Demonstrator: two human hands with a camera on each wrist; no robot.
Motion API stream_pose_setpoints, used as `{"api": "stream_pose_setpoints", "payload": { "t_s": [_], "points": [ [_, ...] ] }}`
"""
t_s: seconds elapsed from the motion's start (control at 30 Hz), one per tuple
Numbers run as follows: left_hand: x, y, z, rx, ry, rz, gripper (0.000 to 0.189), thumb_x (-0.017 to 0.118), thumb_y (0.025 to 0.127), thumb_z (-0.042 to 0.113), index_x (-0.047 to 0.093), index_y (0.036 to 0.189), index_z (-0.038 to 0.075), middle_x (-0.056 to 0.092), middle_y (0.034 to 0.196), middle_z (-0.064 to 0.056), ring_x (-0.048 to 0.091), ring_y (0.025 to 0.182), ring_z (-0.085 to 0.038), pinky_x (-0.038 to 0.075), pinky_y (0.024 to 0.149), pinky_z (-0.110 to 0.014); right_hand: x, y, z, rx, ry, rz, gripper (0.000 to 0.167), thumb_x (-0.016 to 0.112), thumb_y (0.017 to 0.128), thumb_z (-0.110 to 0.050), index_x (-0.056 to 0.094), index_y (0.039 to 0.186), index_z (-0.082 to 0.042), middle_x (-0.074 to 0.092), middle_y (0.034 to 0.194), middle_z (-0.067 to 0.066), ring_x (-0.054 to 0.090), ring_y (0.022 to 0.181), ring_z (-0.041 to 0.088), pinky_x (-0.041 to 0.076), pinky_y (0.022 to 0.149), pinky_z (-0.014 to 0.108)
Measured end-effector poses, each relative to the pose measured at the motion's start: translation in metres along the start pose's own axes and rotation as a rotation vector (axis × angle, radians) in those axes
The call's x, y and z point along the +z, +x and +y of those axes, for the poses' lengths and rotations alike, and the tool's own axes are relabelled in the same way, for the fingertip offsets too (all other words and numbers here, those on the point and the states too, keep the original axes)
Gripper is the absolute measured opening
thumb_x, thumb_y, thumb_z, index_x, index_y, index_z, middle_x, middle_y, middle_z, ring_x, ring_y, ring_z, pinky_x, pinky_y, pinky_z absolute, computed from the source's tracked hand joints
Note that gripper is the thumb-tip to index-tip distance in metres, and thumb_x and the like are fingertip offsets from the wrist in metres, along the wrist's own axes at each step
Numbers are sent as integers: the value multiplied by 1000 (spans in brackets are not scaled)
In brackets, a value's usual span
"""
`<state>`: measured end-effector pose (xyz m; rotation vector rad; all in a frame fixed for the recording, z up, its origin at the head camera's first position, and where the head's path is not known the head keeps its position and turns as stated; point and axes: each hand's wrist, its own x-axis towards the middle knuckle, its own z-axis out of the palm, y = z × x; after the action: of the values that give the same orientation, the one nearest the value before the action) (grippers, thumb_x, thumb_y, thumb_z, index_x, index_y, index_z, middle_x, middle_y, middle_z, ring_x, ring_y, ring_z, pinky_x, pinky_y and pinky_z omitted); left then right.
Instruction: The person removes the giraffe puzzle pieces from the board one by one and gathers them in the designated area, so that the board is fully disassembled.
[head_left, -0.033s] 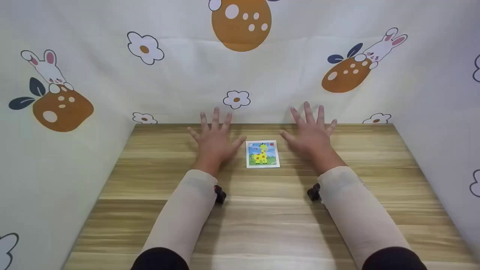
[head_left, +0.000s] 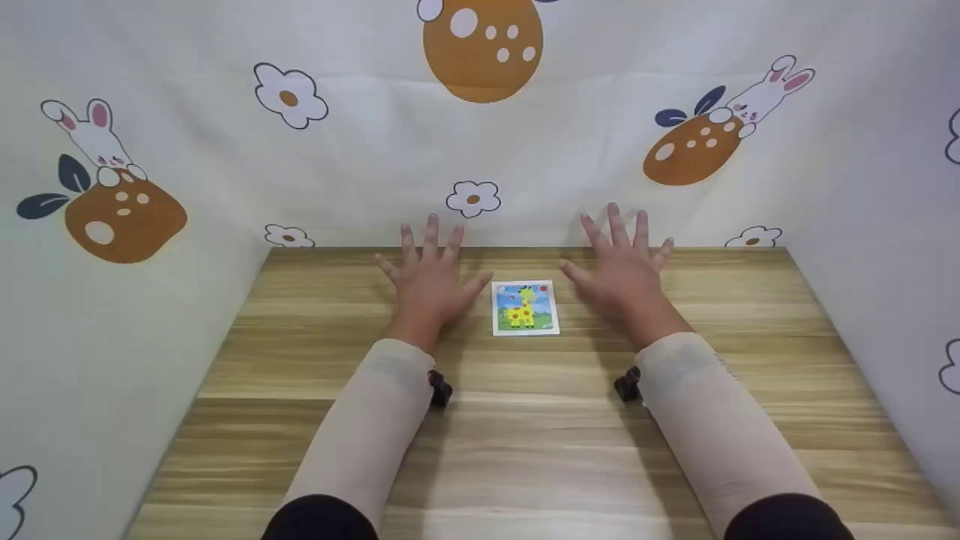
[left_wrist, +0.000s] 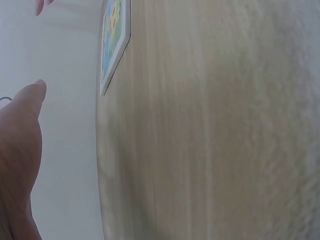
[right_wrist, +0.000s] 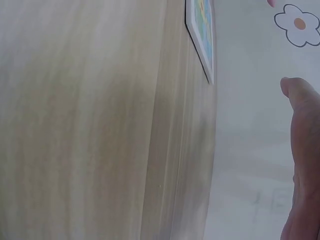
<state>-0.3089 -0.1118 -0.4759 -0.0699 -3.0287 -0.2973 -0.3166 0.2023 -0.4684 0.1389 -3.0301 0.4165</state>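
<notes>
A small square picture board (head_left: pixel 525 308) with a white border lies flat on the wooden table. It shows a yellow giraffe with red spots against blue sky and green ground. My left hand (head_left: pixel 430 289) is just left of it, palm down, fingers spread and thumb pointing toward the board's upper left corner. On the other side, my right hand (head_left: pixel 624 277) has its fingers spread the same way, its thumb a little apart from the board. Neither hand holds anything. Both wrist views show the thumb and the board's edge, with the other fingers mostly out of frame.
The wood-grain table (head_left: pixel 525 450) meets a pale cloth backdrop (head_left: pixel 375 150) printed with rabbits, flowers and orange fruit just past the fingertips. Cloth also hangs along the left and right sides. A small black device (head_left: pixel 440 388) sits at the left wrist, another (head_left: pixel 628 384) at the right.
</notes>
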Motion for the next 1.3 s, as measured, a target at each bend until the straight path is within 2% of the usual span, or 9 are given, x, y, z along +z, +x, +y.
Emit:
{"api": "stream_pose_setpoints", "payload": {
  "t_s": [0.23, 0.4, 0.5, 0.67, 0.87, 1.03, 1.17, 1.3],
  "points": [
    [2, 0, -1, -12, -25, -9, 99, 40, 89, 94, 7, 171, 49, -17, 182, 6, -15, 168, -43, -8, 114, -92, 0, 2, -2, 18, 16, -28, 94, 36, 93, -91, 2, 170, -51, -16, 182, -2, -19, 166, 46, -16, 114, 89],
    [6, -1, -3, -29, -83, -52, 101, 38, 89, 94, 8, 172, 45, -15, 182, 4, -16, 168, -40, -12, 118, -86, 3, 5, -6, 11, 34, -10, 88, 41, 98, -83, 4, 170, -50, -7, 184, 0, -7, 168, 44, -2, 119, 89],
    [9, -2, -3, -41, -122, -79, 101, 37, 89, 95, 9, 172, 44, -15, 182, 4, -14, 169, -39, -8, 123, -83, 4, 6, -12, -2, 42, 5, 87, 41, 99, -81, 8, 171, -47, 1, 184, 1, 2, 168, 44, 6, 121, 87],
    [13, -5, -3, -60, -180, -113, 102, 35, 90, 95, 11, 173, 41, -7, 184, 2, -6, 170, -38, 5, 127, -80, 9, 9, -25, -16, 82, 9, 87, 43, 98, -82, 15, 171, -44, 9, 183, 2, 12, 166, 43, 14, 121, 85],
    [17, -13, 4, -49, -313, -129, 98, 50, 94, 83, 19, 173, 34, 10, 182, -3, 5, 169, -38, 9, 128, -77, 13, 10, -45, -30, 165, -1, 83, 51, 98, -77, 27, 169, -41, 25, 179, 3, 23, 164, 41, 22, 122, 79],
    [20, -23, 11, -48, -427, -146, 92, 60, 96, 71, 24, 172, 33, 20, 180, -2, 14, 167, -36, 13, 130, -72, 14, 7, -59, -67, 261, 12, 79, 52, 99, -75, 38, 166, -36, 38, 174, 0, 33, 160, 35, 29, 121, 71],
    [20, -33, 15, -45, -511, -172, 86, 66, 96, 63, 33, 169, 31, 32, 174, -2, 25, 164, -33, 23, 130, -67, 13, 4, -67, -81, 338, -3, 78, 51, 99, -76, 42, 164, -33, 42, 171, -1, 36, 160, 33, 29, 124, 69],
    [20, -42, 15, -7, -588, -206, 76, 70, 98, 55, 43, 164, 28, 42, 169, -2, 33, 160, -31, 30, 130, -61, 10, 1, -76, -94, 400, -32, 75, 53, 101, -72, 45, 163, -31, 43, 171, 0, 36, 160, 33, 28, 128, 67]
  ]
}}
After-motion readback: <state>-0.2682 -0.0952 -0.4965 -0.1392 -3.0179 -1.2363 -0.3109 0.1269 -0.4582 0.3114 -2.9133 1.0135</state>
